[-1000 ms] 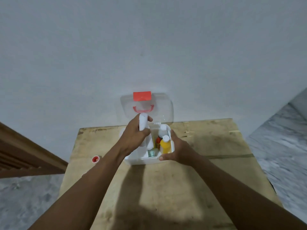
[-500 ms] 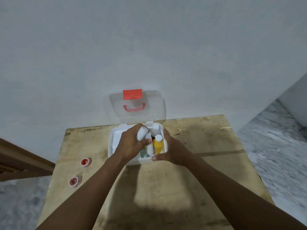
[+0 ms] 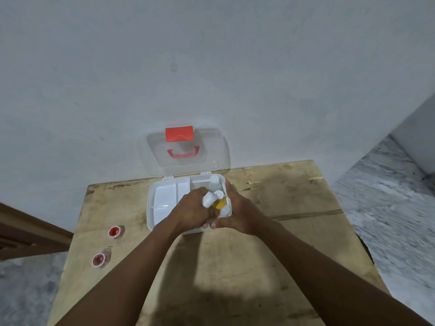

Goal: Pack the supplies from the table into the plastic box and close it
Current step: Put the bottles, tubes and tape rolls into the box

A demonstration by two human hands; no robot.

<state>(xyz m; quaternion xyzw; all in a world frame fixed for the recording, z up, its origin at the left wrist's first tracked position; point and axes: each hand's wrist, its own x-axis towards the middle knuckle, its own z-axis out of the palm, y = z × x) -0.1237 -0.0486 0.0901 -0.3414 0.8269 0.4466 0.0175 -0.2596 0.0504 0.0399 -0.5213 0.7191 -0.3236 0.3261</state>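
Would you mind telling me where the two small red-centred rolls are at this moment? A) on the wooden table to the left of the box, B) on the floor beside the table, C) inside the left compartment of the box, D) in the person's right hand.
A: both red-centred rolls lie on the wooden table, left of the open plastic box and apart from it; neither hand touches them.

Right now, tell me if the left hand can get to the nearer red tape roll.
Probably yes: the table between left hand and roll is bare, but the hand holds a white bottle.
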